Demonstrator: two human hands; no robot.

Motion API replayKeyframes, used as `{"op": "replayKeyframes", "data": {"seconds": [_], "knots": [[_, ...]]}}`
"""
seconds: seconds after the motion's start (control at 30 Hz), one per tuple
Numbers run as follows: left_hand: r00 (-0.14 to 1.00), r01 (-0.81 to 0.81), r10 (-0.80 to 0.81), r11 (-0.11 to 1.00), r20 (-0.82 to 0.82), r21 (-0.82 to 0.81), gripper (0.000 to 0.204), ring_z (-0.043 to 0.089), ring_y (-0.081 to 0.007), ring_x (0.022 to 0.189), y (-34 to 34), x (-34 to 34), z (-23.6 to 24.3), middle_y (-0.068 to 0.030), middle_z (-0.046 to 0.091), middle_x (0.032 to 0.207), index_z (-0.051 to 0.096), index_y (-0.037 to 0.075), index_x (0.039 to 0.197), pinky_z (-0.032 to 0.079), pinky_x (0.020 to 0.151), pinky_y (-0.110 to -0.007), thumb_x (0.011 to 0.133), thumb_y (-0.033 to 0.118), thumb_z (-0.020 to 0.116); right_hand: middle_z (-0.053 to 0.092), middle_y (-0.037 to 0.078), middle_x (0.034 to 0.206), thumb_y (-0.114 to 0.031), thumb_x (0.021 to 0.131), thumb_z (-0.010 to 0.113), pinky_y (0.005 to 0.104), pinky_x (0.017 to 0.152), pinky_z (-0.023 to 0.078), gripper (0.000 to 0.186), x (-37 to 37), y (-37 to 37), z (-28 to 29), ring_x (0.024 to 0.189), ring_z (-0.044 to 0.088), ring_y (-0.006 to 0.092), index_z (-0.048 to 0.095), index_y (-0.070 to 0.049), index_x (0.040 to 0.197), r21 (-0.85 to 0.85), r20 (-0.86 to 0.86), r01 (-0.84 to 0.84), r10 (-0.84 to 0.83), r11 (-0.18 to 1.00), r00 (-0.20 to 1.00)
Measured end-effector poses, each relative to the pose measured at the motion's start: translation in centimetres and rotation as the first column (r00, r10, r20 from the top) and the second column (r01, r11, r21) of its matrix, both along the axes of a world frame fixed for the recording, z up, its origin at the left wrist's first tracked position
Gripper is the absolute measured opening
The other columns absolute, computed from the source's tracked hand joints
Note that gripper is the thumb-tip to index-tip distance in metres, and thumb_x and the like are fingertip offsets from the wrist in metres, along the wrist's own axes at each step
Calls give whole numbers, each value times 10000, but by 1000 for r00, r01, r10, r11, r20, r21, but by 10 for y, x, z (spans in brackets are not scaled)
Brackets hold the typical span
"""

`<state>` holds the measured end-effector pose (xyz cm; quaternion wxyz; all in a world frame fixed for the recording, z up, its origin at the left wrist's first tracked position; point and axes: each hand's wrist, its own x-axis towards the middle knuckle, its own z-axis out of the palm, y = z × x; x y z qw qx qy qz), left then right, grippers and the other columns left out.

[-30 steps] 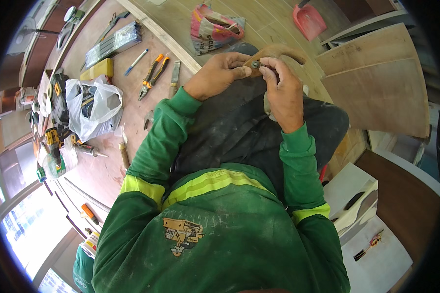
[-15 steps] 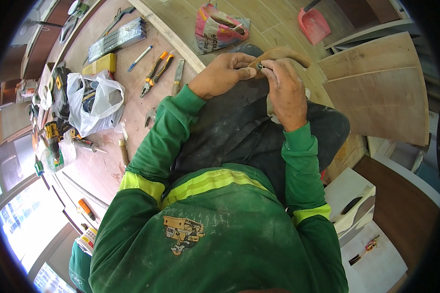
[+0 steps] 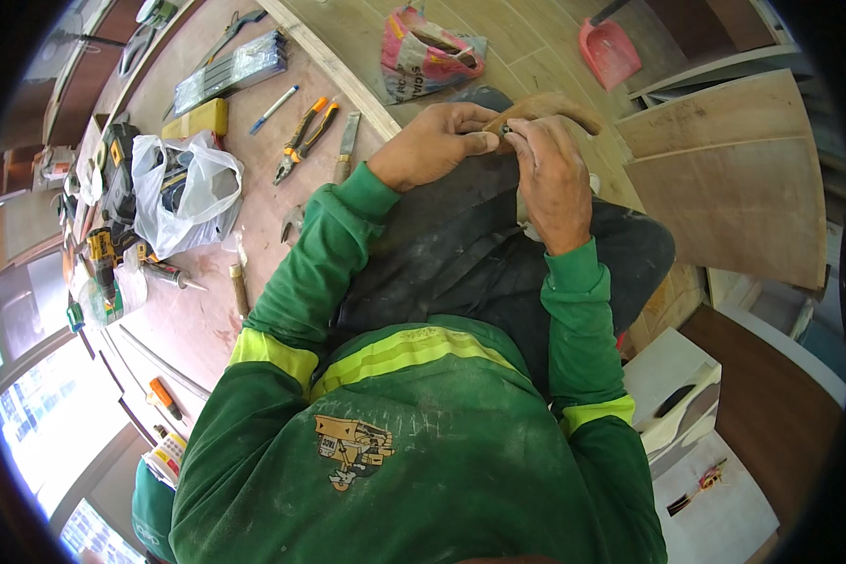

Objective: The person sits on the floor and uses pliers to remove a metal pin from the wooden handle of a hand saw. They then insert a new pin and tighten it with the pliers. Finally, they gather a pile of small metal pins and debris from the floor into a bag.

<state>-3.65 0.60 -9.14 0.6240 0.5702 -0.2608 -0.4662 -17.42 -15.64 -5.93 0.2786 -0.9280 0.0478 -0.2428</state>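
A curved brown wooden piece [image 3: 559,105] lies over my lap, its rounded end pointing right. My left hand [image 3: 437,146] grips its near left end, thumb pressed along it and fingers hidden behind. My right hand [image 3: 553,174] is closed, fingertips pinching a small dark metal part [image 3: 506,130] against the wood; its exact kind is too small to tell. To the left on the workbench [image 3: 197,329] lie orange-handled pliers [image 3: 303,141], a flat-bladed chisel [image 3: 347,146] and a blue-and-white marker pen [image 3: 274,110].
A white plastic bag [image 3: 186,193] stands on the bench near a yellow-and-black drill [image 3: 101,258]. A pink-and-white sack [image 3: 430,56] and a red dustpan [image 3: 609,54] sit on the floor ahead. Wooden panels [image 3: 724,179] lean at the right.
The view has shifted slightly, so the bench and tools sit a little farther right. Both hands keep their hold on the wooden piece, with hardly any movement of the fingers.
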Motion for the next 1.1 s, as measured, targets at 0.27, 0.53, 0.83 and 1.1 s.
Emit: {"op": "replayKeyframes", "data": {"seconds": [0.27, 0.53, 0.83, 1.1], "knots": [[999, -14, 14, 1000, 48, 9, 447, 684, -176, 1216, 0, -3, 0, -113, 732, 1331, 620, -99, 1435, 523, 1105, -333, 1070, 140, 720, 626, 168, 1006, -147, 1006, 741, 523, 825, 523, 160, 3, -2, 1, 955, 644, 403, 625, -39, 1027, -167, -3, -11, 10, 986, 1000], [983, -41, 31, 998, 180, 52, 414, 665, -151, 1190, 0, -5, 3, -94, 735, 1309, 648, -84, 1417, 518, 1089, -323, 1058, 113, 718, 607, 186, 1042, -163, 1055, 662, 528, 837, 527, 165, 5, 1, 7, 978, 655, 416, 564, -30, 1061, -240, -150, -30, -7, 970, 989], [967, -63, 33, 992, 252, 114, 406, 665, -158, 1173, -1, -8, 9, -94, 743, 1276, 659, -84, 1402, 516, 1072, -331, 1058, 122, 720, 601, 205, 1067, -174, 1079, 628, 531, 843, 536, 179, 3, 0, 9, 984, 663, 433, 550, -13, 1074, -216, -183, -40, 0, 975, 983], [963, -75, 43, 991, 267, 112, 401, 667, -157, 1171, -2, -9, 6, -98, 743, 1279, 662, -81, 1401, 519, 1066, -325, 1047, 97, 722, 620, 232, 1082, -215, 1082, 640, 560, 846, 527, 233, 7, 1, 9, 1003, 655, 459, 558, 3, 1080, -192, -271, -4, -49, 981, 961]]}}
